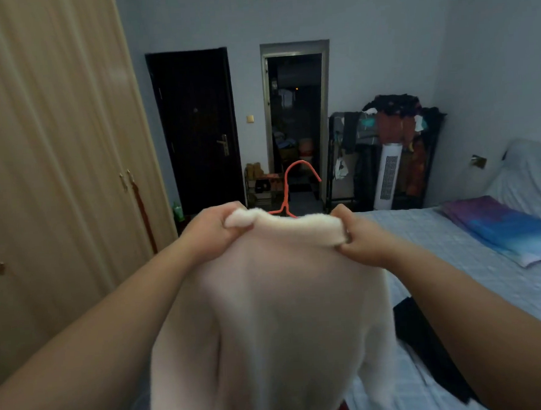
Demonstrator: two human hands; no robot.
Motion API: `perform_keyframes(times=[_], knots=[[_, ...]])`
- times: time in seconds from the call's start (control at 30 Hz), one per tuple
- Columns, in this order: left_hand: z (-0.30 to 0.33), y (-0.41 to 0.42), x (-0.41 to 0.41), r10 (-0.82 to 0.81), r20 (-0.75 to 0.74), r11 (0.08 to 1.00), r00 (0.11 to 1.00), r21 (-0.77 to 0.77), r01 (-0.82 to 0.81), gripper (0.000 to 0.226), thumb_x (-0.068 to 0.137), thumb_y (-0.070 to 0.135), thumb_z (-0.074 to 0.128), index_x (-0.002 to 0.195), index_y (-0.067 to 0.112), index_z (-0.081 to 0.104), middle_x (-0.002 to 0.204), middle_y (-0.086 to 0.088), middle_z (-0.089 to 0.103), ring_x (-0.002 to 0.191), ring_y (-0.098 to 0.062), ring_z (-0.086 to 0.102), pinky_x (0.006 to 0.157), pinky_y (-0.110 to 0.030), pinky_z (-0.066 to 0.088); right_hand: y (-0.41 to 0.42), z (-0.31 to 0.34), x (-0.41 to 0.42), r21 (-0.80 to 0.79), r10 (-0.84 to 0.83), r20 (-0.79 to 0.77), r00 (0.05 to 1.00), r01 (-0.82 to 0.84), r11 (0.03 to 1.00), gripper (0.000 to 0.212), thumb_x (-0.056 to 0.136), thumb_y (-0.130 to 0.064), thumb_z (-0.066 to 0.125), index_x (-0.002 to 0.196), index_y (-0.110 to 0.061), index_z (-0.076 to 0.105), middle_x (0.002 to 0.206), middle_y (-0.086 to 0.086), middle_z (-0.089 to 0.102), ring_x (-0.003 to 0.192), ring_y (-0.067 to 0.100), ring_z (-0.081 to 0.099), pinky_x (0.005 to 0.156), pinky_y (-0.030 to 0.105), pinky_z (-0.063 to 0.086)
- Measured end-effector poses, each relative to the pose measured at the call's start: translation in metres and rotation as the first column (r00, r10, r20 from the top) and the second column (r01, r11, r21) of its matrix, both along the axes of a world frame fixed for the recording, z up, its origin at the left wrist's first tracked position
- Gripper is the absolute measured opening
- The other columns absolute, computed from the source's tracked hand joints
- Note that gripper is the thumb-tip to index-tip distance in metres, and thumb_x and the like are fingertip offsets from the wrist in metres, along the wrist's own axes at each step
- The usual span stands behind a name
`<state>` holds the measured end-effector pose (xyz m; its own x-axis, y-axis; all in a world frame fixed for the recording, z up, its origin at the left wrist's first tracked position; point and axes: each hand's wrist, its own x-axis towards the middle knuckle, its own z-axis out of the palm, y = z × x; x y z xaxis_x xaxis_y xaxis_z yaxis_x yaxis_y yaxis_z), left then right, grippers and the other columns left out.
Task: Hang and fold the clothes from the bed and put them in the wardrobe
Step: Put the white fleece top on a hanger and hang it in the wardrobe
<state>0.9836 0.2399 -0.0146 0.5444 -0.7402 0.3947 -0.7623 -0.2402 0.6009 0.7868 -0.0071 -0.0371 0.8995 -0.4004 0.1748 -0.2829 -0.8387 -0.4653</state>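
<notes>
My two hands hold a cream garment up by its neck, with an orange hanger poking out above it.

The fingers of my left hand [215, 228] are curled tight round the left end of the neck band of the cream garment [269, 315]; my right hand [358, 236] pinches the right end the same way. The band runs level from hand to hand, and the cloth hangs straight down from it, towards me. The orange hanger [288, 188] rises just behind the middle of the band, midway between my hands, hook uppermost and turned right. The wardrobe [54, 154], doors closed, stands left of the garment, nearer my left hand. The bed [456, 257] lies to the garment's right, a black garment [429, 337] still on it.
</notes>
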Motion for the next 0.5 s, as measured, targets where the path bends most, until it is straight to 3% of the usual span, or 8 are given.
perform_keyframes(times=[0.07,0.13,0.23,0.3,0.4,0.5], knots=[[0.008,0.006,0.0,0.015,-0.001,1.0,1.0,-0.021,-0.015,0.003,0.091,0.038,0.068,0.09,0.035,0.067,0.087,0.012,0.07,0.085,-0.005,0.067,0.072,-0.032,0.054,0.009,-0.003,-0.001,0.134,0.099,0.042,0.994,-0.104,0.985,0.059,0.085,-0.026,0.066,0.127,-0.045,0.029,0.11,-0.003,0.056,0.098,0.018,0.06,0.083,0.042,0.053],[0.018,0.016,-0.001,0.004,-0.019,0.998,1.0,-0.056,-0.005,0.005,0.09,0.032,0.071,0.09,0.031,0.067,0.086,0.011,0.069,0.081,0.0,0.064,0.068,-0.023,0.05,0.021,-0.005,0.0,0.214,0.13,0.113,0.985,-0.152,0.965,0.068,0.088,-0.042,0.067,0.138,-0.053,0.023,0.117,-0.011,0.052,0.103,0.014,0.057,0.084,0.036,0.049],[0.032,0.031,-0.009,-0.042,-0.03,0.999,0.999,-0.032,0.041,0.012,0.086,0.025,0.076,0.094,0.025,0.068,0.088,0.011,0.069,0.079,0.005,0.062,0.067,-0.012,0.048,0.025,-0.001,0.016,0.12,0.041,0.185,0.982,-0.064,0.991,0.044,0.09,-0.053,0.061,0.127,-0.05,0.037,0.104,-0.009,0.06,0.095,0.017,0.061,0.079,0.042,0.053],[0.042,0.04,-0.014,-0.044,-0.021,0.995,0.999,0.093,0.046,0.017,0.085,0.027,0.077,0.1,0.027,0.069,0.094,0.01,0.071,0.086,0.003,0.065,0.073,-0.015,0.05,0.026,0.001,0.025,0.07,0.045,0.243,0.969,-0.064,0.995,0.034,0.09,-0.049,0.061,0.119,-0.05,0.042,0.101,-0.006,0.065,0.094,0.021,0.063,0.079,0.043,0.054],[0.052,0.056,-0.018,-0.021,-0.1,0.972,0.995,0.233,0.044,0.018,0.086,0.025,0.075,0.102,0.029,0.07,0.095,0.013,0.073,0.089,0.001,0.068,0.075,-0.016,0.053,0.037,0.003,0.04,0.041,0.116,0.262,0.958,-0.131,0.99,0.036,0.093,-0.04,0.061,0.122,-0.05,0.042,0.1,-0.009,0.061,0.102,0.026,0.06,0.081,0.041,0.049],[0.045,0.069,-0.018,0.086,-0.131,0.985,0.988,0.161,-0.064,0.012,0.088,0.023,0.073,0.096,0.032,0.071,0.089,0.015,0.073,0.083,0.006,0.066,0.069,-0.016,0.05,0.054,0.007,0.063,-0.037,0.095,0.212,0.973,-0.09,0.995,0.05,0.095,-0.04,0.054,0.138,-0.052,0.031,0.108,-0.007,0.059,0.115,0.032,0.051,0.093,0.048,0.045]])
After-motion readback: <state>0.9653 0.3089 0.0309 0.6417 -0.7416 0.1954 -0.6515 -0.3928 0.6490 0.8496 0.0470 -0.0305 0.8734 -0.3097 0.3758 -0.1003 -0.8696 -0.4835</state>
